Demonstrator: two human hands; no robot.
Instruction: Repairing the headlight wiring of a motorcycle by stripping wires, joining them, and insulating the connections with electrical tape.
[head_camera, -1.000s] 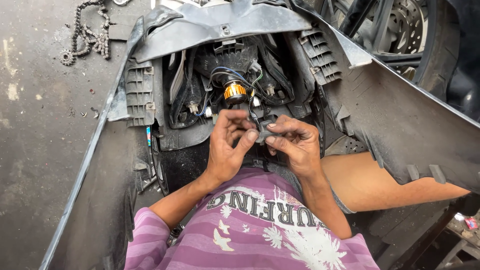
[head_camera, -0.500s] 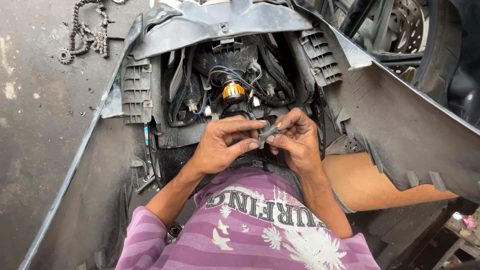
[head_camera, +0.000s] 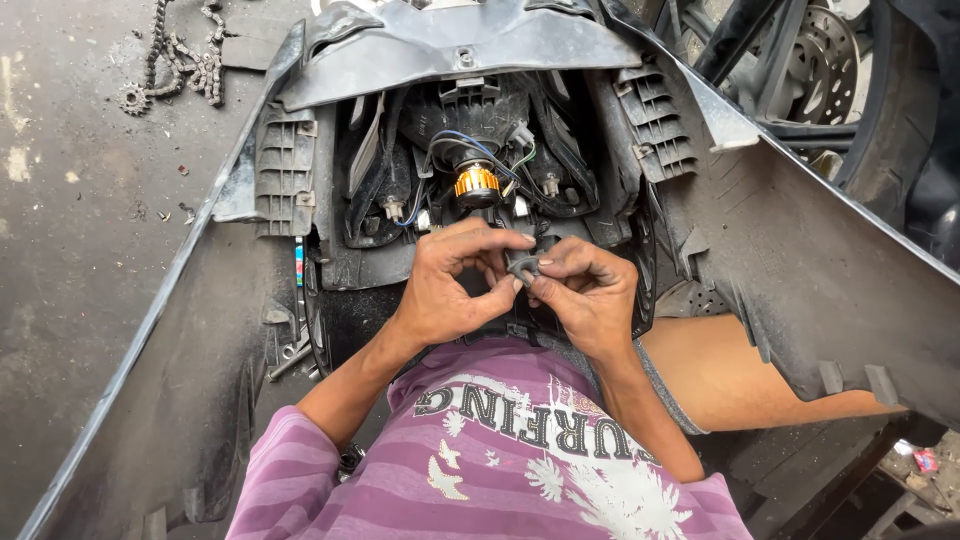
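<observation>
Pinching grey connector (head_camera: 522, 268): left hand (head_camera: 445, 285), right hand (head_camera: 590, 295) (fingers curled).

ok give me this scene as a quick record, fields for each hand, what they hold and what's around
left hand: fingers pinch a small grey part
right hand: pinches the same part from the other side
small grey part: between both hands' fingertips
fairing: grey plastic body panel, inner side up, in front of the hands
bulb: orange-collared, wired, in the housing above the hands
chain: with sprocket, on the concrete floor far left
</observation>
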